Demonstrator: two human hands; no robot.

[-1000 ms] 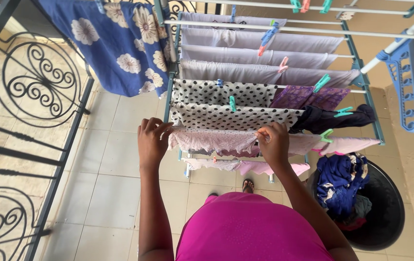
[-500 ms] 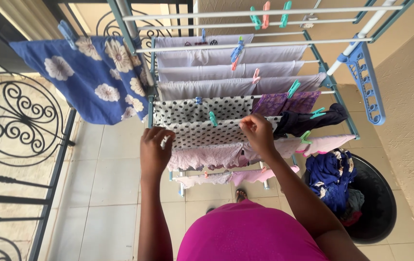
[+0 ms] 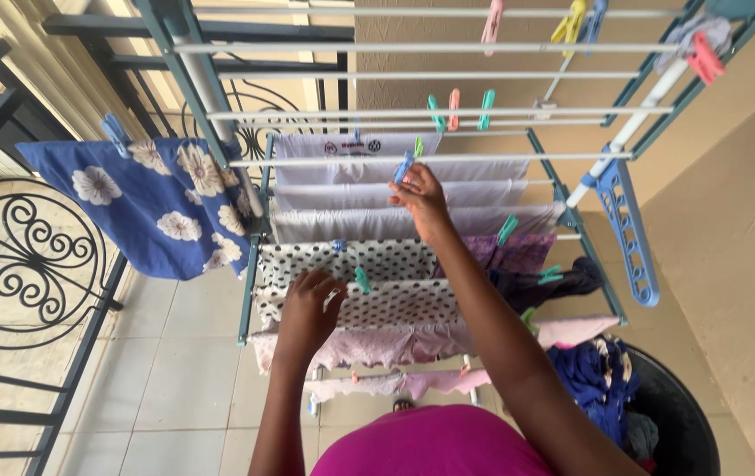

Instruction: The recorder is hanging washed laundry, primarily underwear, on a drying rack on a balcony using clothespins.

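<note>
A blue clothespin (image 3: 404, 166) on an upper rail is pinched by the right hand (image 3: 422, 201). The pale pink garment (image 3: 369, 345), draped unpegged on the front rail, is pressed by the left hand (image 3: 309, 310), fingers curled. Most rails of the drying rack (image 3: 245, 291) are filled; clothes remain in the black basin (image 3: 691, 432).

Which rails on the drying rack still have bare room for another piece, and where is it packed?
Free: the top rails of the drying rack, bordered by a few clothespins and a small grey cloth at the far right. Crowded: every lower rail, from the white cloths where the right hand reaches, past the polka-dot fabric by the left hand, down to the pink lace cloth.
</note>
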